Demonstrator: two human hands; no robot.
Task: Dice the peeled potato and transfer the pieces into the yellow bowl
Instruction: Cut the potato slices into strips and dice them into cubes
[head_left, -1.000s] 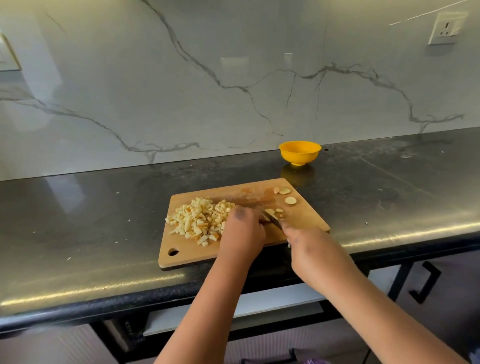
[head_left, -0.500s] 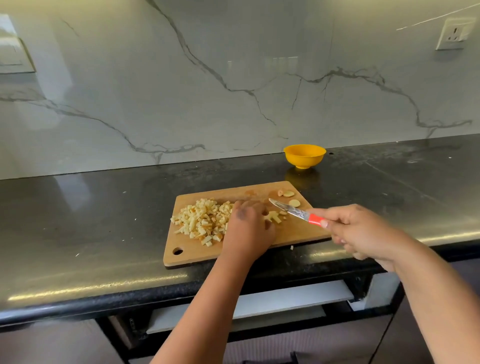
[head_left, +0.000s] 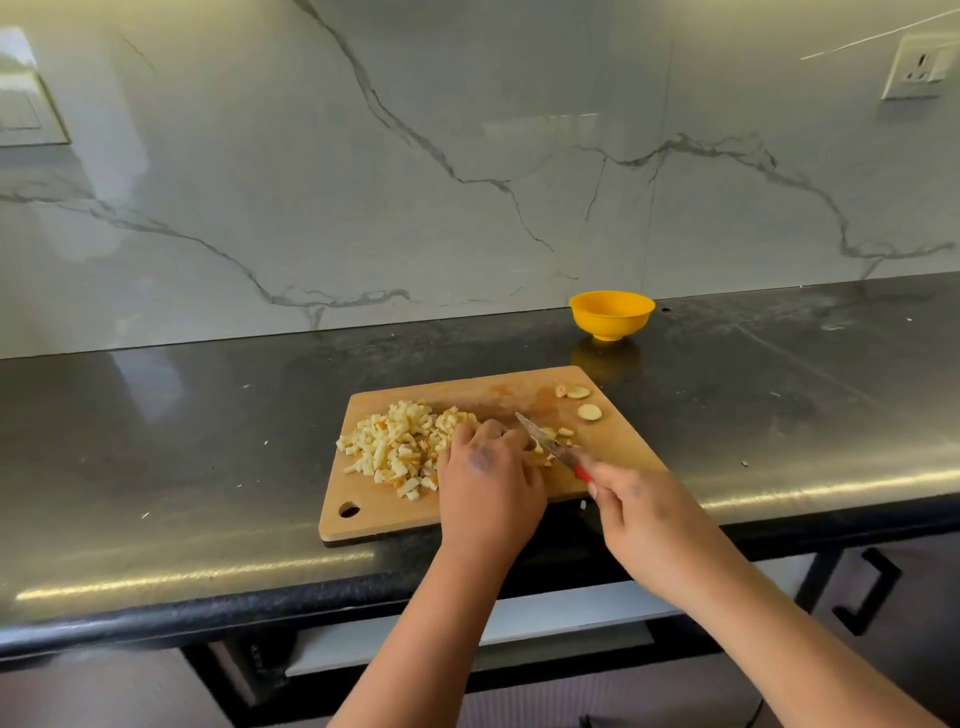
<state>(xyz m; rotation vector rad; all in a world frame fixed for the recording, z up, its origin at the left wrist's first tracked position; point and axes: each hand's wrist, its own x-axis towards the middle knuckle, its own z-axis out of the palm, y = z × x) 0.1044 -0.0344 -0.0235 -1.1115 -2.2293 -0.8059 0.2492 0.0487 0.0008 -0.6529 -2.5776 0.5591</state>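
Note:
A heap of diced potato (head_left: 400, 447) lies on the left half of the wooden cutting board (head_left: 618, 447). My left hand (head_left: 488, 483) rests on the board beside the heap, fingers curled over a few potato pieces (head_left: 558, 434) that are mostly hidden under it. My right hand (head_left: 639, 512) grips the red handle of a small knife (head_left: 545, 441), whose blade slants down onto those pieces right of my left fingers. Two round slices (head_left: 589, 412) lie near the board's far right corner. The yellow bowl (head_left: 611, 314) stands behind the board by the wall; nothing shows above its rim.
The board sits near the front edge of a black stone counter (head_left: 182, 441). A marble wall rises behind, with a socket (head_left: 919, 67) at top right. Small potato scraps dot the counter. Drawers and a cabinet handle (head_left: 872, 587) are below.
The view shifted a little. My right hand, which had swung out right with the knife half a second ago, has come back in, and the blade is down at the pieces again.

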